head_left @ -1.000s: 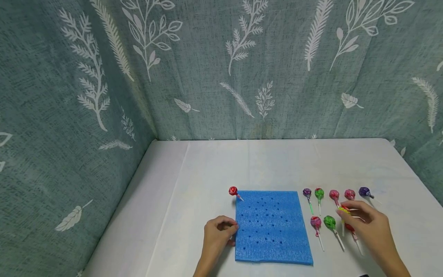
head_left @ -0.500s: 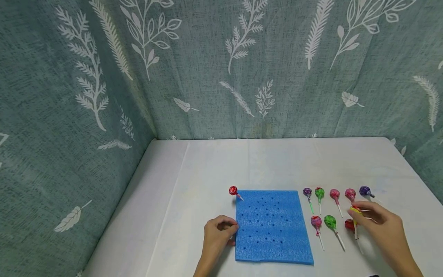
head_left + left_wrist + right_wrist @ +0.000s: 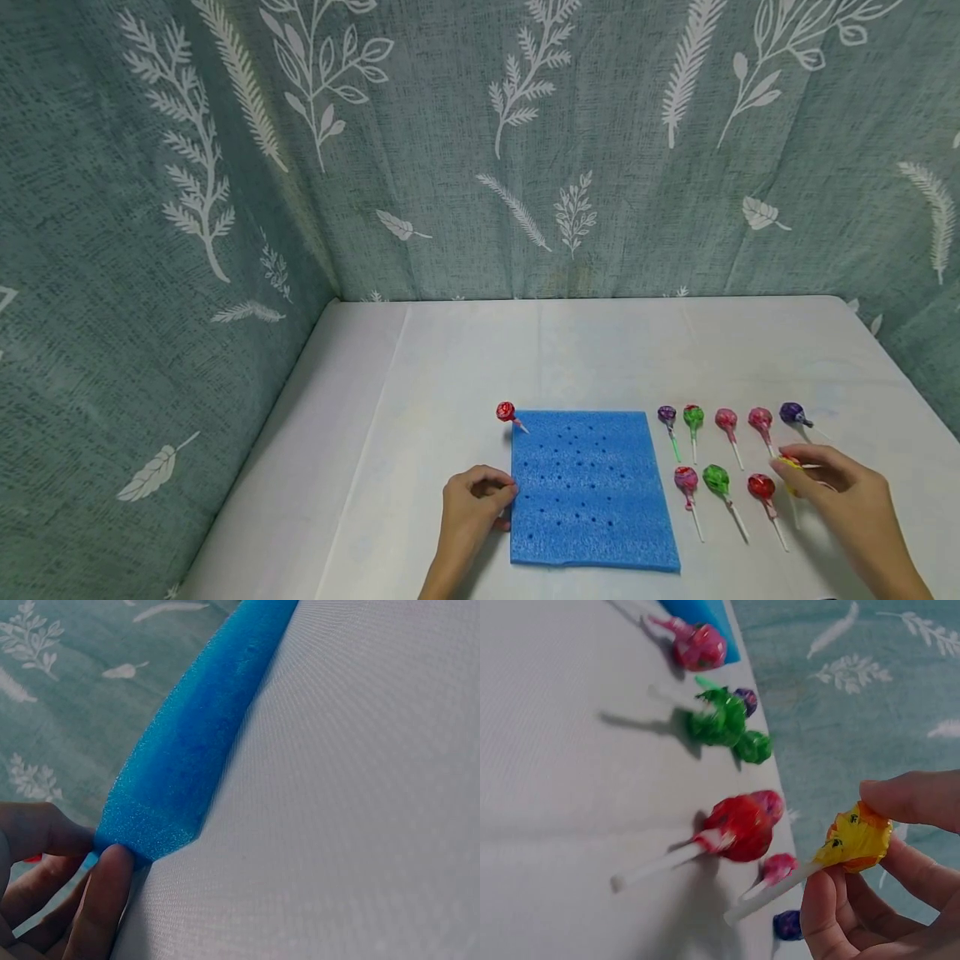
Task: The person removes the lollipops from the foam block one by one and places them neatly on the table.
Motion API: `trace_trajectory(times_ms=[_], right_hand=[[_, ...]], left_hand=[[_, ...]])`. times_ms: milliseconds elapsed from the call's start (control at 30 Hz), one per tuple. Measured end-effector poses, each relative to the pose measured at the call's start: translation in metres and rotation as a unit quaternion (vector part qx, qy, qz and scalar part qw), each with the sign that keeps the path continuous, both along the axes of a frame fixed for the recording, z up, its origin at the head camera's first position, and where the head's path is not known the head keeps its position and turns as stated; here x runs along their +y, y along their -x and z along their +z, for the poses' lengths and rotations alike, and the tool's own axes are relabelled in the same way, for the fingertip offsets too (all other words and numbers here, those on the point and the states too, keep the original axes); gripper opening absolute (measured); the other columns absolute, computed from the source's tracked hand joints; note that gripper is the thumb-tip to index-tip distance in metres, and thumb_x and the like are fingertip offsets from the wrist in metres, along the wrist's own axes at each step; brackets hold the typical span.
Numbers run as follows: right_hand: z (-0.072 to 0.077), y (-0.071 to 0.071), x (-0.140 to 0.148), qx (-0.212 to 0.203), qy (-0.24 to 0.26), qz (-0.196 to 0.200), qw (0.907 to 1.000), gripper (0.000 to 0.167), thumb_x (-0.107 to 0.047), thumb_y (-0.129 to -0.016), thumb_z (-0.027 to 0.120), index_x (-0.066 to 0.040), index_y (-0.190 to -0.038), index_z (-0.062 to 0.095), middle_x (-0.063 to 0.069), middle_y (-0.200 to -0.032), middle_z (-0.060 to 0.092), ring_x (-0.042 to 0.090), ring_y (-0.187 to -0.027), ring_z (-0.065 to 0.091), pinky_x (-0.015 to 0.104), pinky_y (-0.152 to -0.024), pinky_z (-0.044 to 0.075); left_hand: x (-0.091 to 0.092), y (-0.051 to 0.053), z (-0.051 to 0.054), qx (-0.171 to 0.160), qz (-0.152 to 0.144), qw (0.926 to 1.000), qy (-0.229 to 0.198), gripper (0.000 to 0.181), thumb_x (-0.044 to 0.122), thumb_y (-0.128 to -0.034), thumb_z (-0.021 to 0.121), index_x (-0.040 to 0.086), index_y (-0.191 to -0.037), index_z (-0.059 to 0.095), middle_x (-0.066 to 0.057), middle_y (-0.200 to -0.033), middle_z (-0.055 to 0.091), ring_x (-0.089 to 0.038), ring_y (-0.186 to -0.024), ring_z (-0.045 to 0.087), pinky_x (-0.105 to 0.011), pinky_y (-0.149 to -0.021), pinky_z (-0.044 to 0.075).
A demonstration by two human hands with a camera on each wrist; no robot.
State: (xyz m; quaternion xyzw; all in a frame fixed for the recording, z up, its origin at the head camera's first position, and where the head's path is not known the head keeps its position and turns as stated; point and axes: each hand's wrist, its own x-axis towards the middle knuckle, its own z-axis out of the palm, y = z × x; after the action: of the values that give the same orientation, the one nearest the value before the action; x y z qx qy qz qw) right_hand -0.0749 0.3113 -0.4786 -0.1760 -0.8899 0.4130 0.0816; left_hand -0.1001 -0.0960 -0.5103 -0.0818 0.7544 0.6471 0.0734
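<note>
My right hand point(image 3: 843, 492) pinches a yellow-and-orange wrapped lollipop point(image 3: 859, 838) by its head, its white stick pointing down toward the table. Just left of it lies a red lollipop point(image 3: 762, 487). On the left, my left hand point(image 3: 474, 508) grips the left edge of a blue foam board point(image 3: 592, 546) between thumb and fingers, which the left wrist view also shows. Rows of small holes dot the board. A red lollipop point(image 3: 506, 412) stands tilted at its far left corner, with its stick tip at the foam.
Right of the board, lollipops lie in two rows. The far row includes a purple one point(image 3: 667, 413), a green one point(image 3: 693, 417) and a dark purple one point(image 3: 792, 413). Nearer are a pink-purple one point(image 3: 686, 478) and a green one point(image 3: 716, 480). A patterned curtain point(image 3: 570, 150) hangs behind the white table point(image 3: 450, 350).
My right hand has moved right with the yellow lollipop, from above the red lollipop to its right side, leaving that one uncovered. The left hand and the board have stayed put.
</note>
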Motion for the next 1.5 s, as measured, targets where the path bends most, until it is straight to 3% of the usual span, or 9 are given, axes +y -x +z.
trace_trajectory(times_ms=[133,367,667,800,933,1033,1267,1400,1500], right_hand=[[-0.006,0.002,0.005,-0.036,0.001,-0.008,0.9993,0.049,-0.038,-0.089,0.064,0.002,-0.117,0.060,0.015,-0.106,0.060,-0.001,-0.068,0.050,0.013,-0.052,0.047],[-0.021,0.005,0.016,-0.061,-0.013,-0.007,0.9980,0.051,-0.040,-0.089,0.063,0.003,-0.117,0.059,0.022,-0.110,0.058,0.008,-0.070,0.051,0.018,-0.051,0.049],[-0.017,0.006,0.016,-0.104,-0.034,-0.019,0.9938,0.053,-0.037,-0.088,0.065,0.008,-0.114,0.058,0.030,-0.106,0.057,0.033,-0.087,0.053,0.014,-0.047,0.045],[-0.019,0.008,0.018,-0.123,-0.055,-0.019,0.9907,0.049,-0.032,-0.086,0.069,0.009,-0.111,0.059,0.030,-0.102,0.058,0.035,-0.085,0.053,0.022,-0.054,0.052],[-0.024,0.008,0.021,-0.119,-0.081,-0.005,0.9896,0.047,-0.029,-0.083,0.072,0.008,-0.109,0.060,0.031,-0.101,0.059,0.034,-0.083,0.054,0.043,-0.068,0.055],[-0.026,0.007,0.023,-0.112,-0.096,0.006,0.9890,0.049,-0.031,-0.082,0.074,0.008,-0.109,0.060,0.032,-0.102,0.059,0.034,-0.083,0.055,0.052,-0.073,0.053],[-0.030,0.006,0.024,-0.111,-0.107,0.010,0.9880,0.051,-0.032,-0.081,0.075,0.007,-0.110,0.060,0.031,-0.102,0.058,0.034,-0.082,0.055,0.052,-0.071,0.052],[-0.026,0.004,0.021,-0.109,-0.106,0.009,0.9884,0.047,-0.026,-0.081,0.075,0.008,-0.110,0.059,0.033,-0.105,0.057,0.036,-0.082,0.055,0.053,-0.073,0.052],[-0.020,0.003,0.017,-0.109,-0.107,0.003,0.9882,0.043,-0.020,-0.082,0.074,0.009,-0.110,0.058,0.033,-0.105,0.056,0.035,-0.082,0.053,0.049,-0.070,0.054]], left_hand=[[0.000,0.000,-0.001,0.003,0.000,1.0000,-0.003,0.010,0.004,-0.0758,0.075,0.001,-0.084,0.069,-0.008,-0.074,0.063,-0.016,-0.066,0.058,-0.035,-0.048,0.057],[-0.001,-0.001,-0.001,0.005,-0.001,0.9999,-0.009,0.010,0.003,-0.0756,0.075,0.001,-0.084,0.069,-0.008,-0.075,0.063,-0.016,-0.065,0.058,-0.036,-0.047,0.057],[-0.001,-0.001,0.000,0.003,-0.004,0.9999,-0.011,0.010,0.004,-0.0763,0.075,0.001,-0.085,0.069,-0.008,-0.076,0.064,-0.016,-0.065,0.058,-0.035,-0.048,0.057],[-0.001,0.000,-0.001,0.005,-0.004,1.0000,-0.007,0.011,0.004,-0.0765,0.075,0.001,-0.085,0.069,-0.008,-0.076,0.063,-0.016,-0.066,0.058,-0.035,-0.048,0.057],[-0.001,0.000,-0.002,0.007,-0.003,1.0000,-0.003,0.011,0.004,-0.0765,0.075,0.001,-0.085,0.069,-0.008,-0.076,0.063,-0.016,-0.066,0.058,-0.035,-0.048,0.057],[-0.001,0.000,-0.002,0.006,-0.002,1.0000,-0.002,0.010,0.004,-0.0763,0.075,0.002,-0.084,0.069,-0.008,-0.076,0.063,-0.016,-0.066,0.058,-0.035,-0.048,0.057],[0.000,0.000,-0.003,0.008,-0.002,1.0000,0.002,0.010,0.005,-0.0764,0.075,0.002,-0.084,0.069,-0.007,-0.076,0.063,-0.016,-0.066,0.058,-0.035,-0.048,0.057],[-0.001,0.000,-0.003,0.011,-0.003,0.9999,0.006,0.010,0.005,-0.0765,0.075,0.003,-0.084,0.069,-0.007,-0.076,0.063,-0.016,-0.066,0.059,-0.035,-0.048,0.057],[-0.001,0.000,-0.004,0.012,-0.003,0.9999,0.006,0.010,0.005,-0.0766,0.075,0.003,-0.084,0.069,-0.007,-0.076,0.064,-0.017,-0.066,0.059,-0.034,-0.048,0.057]])
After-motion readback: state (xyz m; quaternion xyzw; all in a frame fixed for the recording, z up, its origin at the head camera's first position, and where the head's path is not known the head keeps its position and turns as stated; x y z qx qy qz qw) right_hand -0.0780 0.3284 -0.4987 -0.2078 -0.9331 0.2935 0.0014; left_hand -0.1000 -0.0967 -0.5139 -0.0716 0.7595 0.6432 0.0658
